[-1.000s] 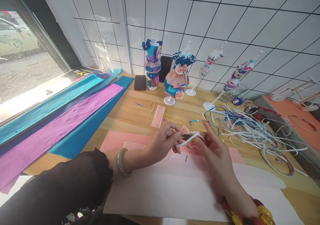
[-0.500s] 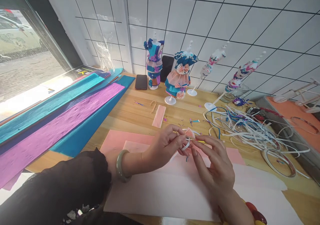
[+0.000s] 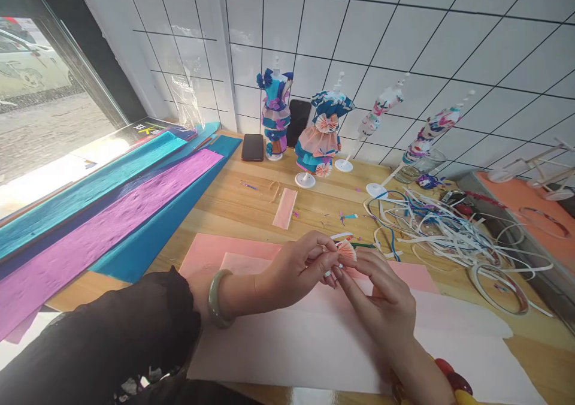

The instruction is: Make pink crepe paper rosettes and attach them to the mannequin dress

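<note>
A small pleated fan of pink paper (image 3: 347, 251) sticks up between my two hands. My left hand (image 3: 309, 264) pinches it at its gathered base, thumb and forefinger together. From the other side my right hand (image 3: 381, 291) closes on the same piece, its fingertips meeting those of the left. A white strip (image 3: 340, 236) loops out behind the fan; most of it is hidden by my fingers. Under both hands lie pink paper (image 3: 238, 246) and a large pale sheet (image 3: 287, 351).
Small dress forms in paper clothes, among them one with a ruffled dress (image 3: 320, 135), stand along the tiled wall. Tangled paper strips (image 3: 431, 225) lie right, coloured paper sheets (image 3: 135, 207) left. A pink paper rectangle (image 3: 284, 208) and a phone (image 3: 253, 147) lie behind my hands.
My right hand has shifted slightly left, closer to the left fingertips. The white strip that curled below the fingers now mostly shows behind the fan, which is more visible.
</note>
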Demonstrator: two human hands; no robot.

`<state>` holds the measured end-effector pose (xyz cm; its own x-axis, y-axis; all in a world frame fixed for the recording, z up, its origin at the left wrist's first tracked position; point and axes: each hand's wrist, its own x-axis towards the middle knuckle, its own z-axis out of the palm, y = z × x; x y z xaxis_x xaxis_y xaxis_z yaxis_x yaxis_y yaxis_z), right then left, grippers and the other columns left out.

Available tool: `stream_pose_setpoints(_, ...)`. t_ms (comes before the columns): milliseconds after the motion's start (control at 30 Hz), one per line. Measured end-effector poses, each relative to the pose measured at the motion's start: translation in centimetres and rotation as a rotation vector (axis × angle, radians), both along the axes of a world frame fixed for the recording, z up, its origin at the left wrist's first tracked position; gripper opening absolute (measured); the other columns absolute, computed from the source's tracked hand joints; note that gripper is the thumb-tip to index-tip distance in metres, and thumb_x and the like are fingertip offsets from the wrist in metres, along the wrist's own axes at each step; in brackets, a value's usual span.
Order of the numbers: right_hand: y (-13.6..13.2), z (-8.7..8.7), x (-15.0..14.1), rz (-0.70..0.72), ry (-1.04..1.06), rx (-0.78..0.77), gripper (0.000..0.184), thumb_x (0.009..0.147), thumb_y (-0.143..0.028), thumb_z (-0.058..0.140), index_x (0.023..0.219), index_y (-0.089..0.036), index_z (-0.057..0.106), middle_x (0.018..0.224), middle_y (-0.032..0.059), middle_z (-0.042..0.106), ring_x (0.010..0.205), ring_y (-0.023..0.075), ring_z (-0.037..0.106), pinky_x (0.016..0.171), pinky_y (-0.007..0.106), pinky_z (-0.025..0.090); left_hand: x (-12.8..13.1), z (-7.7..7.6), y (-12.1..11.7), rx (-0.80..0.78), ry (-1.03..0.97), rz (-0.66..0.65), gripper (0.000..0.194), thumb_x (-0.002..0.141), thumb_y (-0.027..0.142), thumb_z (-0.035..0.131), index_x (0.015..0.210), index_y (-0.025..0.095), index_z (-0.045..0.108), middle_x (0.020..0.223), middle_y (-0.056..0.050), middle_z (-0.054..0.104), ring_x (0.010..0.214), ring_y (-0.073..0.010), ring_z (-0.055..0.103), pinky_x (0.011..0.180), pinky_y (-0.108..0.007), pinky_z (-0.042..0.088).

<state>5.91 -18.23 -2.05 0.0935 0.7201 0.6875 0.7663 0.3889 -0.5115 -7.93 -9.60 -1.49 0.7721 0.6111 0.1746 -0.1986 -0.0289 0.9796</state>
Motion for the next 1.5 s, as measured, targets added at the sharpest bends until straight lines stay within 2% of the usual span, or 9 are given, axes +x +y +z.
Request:
stream_pose_setpoints(333,0.0,0.1,0.2,-0.013,0.209,-0.216,0.027,0.081,-0.018,0.057,0.105,-0.026,0.066,0.097,0.0057,0.067,0.090,0.0194,0.061,0.077,0.035,0.049,0.5,0.8,0.6,-0.240,-0.031,-0.040,0.022,0.083,0.037,0.049,0.087,0.017,0.041,0.076,-0.002,0.060,0.063,-0.0125,0.063,0.060,-0.028,0.053)
stream_pose_setpoints(500,0.0,-0.2,0.3,-0.107,0.568,-0.385,0.025,0.080,-0.031,0.058,0.104,-0.030,0.067,0.106,0.0030,0.067,0.099,0.0215,0.060,0.084,0.036,0.048,0.6,1.7,0.7,-0.349,0.023,-0.042,0.024,0.081,0.037,0.053,0.085,0.017,0.041,0.078,-0.003,0.062,0.062,-0.0147,0.065,0.061,-0.029,0.053)
stream_pose_setpoints(733,0.5,-1.5,1.1,-0.103,0.960,-0.507,0.024,0.073,-0.036,0.066,0.094,-0.027,0.071,0.094,0.0041,0.071,0.093,0.0241,0.062,0.091,0.043,0.042,0.6,1.5,0.7,-0.378,0.042,-0.058,0.025,0.080,0.037,0.054,0.084,0.017,0.041,0.077,-0.003,0.061,0.061,-0.0150,0.066,0.058,-0.027,0.053)
stream_pose_setpoints(1000,1.0,-1.2,1.5,-0.016,1.217,-0.549,0.020,0.065,-0.029,0.074,0.082,-0.020,0.068,0.077,0.0023,0.068,0.072,0.0151,0.061,0.072,0.030,0.048,0.7,0.6,0.5,-0.331,0.054,-0.063,0.027,0.080,0.040,0.053,0.086,0.016,0.043,0.077,-0.002,0.060,0.063,-0.0139,0.066,0.058,-0.025,0.052)
stream_pose_setpoints(1133,1.3,-0.5,1.4,0.024,1.346,-0.564,0.040,0.063,-0.024,0.076,0.100,-0.023,0.062,0.070,-0.0021,0.064,0.060,0.0106,0.058,0.058,0.023,0.047,0.7,0.5,0.4,-0.338,0.069,-0.061,0.029,0.078,0.043,0.054,0.086,0.017,0.043,0.077,-0.001,0.059,0.061,-0.0138,0.065,0.056,-0.025,0.051)
stream_pose_setpoints(1233,1.4,-0.5,1.5,0.044,1.421,-0.561,0.046,0.065,-0.025,0.074,0.108,-0.025,0.058,0.070,-0.0019,0.064,0.062,0.0112,0.059,0.061,0.025,0.048,0.7,0.5,0.4,-0.336,0.083,-0.049,0.030,0.078,0.044,0.055,0.085,0.017,0.043,0.072,-0.001,0.060,0.060,-0.0141,0.065,0.059,-0.028,0.052)
stream_pose_setpoints(1367,1.0,-0.7,1.6,-0.068,1.193,-0.497,0.034,0.071,-0.032,0.068,0.103,-0.023,0.060,0.076,0.0013,0.066,0.068,0.0144,0.061,0.069,0.031,0.049,0.8,0.3,0.6,-0.320,0.071,-0.042,0.030,0.078,0.044,0.054,0.085,0.017,0.042,0.078,-0.003,0.062,0.061,-0.0135,0.064,0.062,-0.031,0.052)
stream_pose_setpoints(1433,0.6,-0.7,1.2,-0.150,0.877,-0.399,0.022,0.074,-0.031,0.065,0.094,-0.023,0.063,0.080,0.0030,0.066,0.074,0.0164,0.061,0.070,0.033,0.049,0.8,0.3,0.7,-0.317,0.069,-0.036,0.030,0.079,0.043,0.053,0.085,0.017,0.042,0.083,-0.004,0.062,0.061,-0.0123,0.064,0.062,-0.030,0.052)
stream_pose_setpoints(1500,0.3,-0.5,0.7,-0.120,0.499,-0.273,0.011,0.075,-0.024,0.064,0.086,-0.023,0.064,0.081,0.0041,0.065,0.077,0.0178,0.060,0.071,0.034,0.049,0.8,0.2,0.8,-0.314,0.052,-0.024,0.029,0.080,0.043,0.052,0.085,0.016,0.042,0.083,-0.004,0.061,0.062,-0.0114,0.063,0.063,-0.029,0.053)
